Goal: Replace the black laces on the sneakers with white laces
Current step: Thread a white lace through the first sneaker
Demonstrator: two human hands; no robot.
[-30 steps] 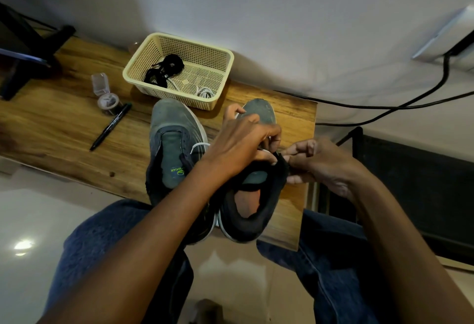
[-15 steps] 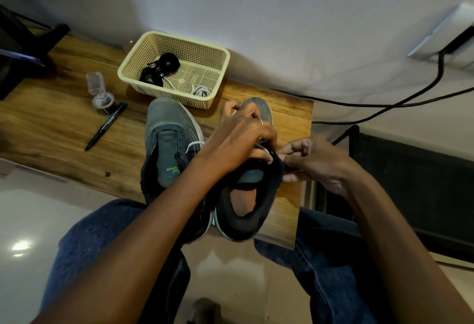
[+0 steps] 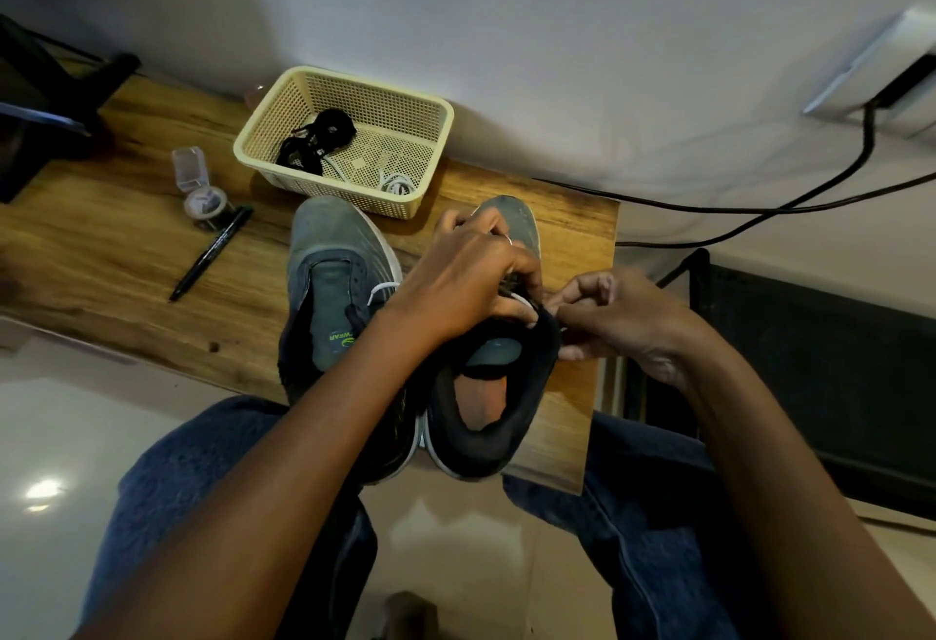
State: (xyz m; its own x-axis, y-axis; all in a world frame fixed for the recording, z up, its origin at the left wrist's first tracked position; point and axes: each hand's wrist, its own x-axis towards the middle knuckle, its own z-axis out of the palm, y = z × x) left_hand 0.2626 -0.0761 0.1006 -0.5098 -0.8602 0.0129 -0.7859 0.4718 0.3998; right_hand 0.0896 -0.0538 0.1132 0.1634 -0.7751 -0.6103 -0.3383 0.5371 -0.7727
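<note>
Nearest, both hands work at the right sneaker (image 3: pixel 481 416) on the table edge (image 3: pixel 557 447): left hand (image 3: pixel 466 285) curls over its eyelets, right hand (image 3: pixel 615 315) pinches a white lace (image 3: pixel 521 299). A slipping lace end could miss the eyelet. Removed black laces (image 3: pixel 316 140) lie in the far basket (image 3: pixel 430 143).

Two sneakers (image 3: pixel 349 295) stand side by side on the table (image 3: pixel 101 254), toes toward the wall, with both hands (image 3: pixel 471 280) over the right one. Behind them sits a basket (image 3: pixel 430 153) holding laces (image 3: pixel 314 138); a pen (image 3: pixel 210 254) and small container (image 3: pixel 202 199) lie to its left.
</note>
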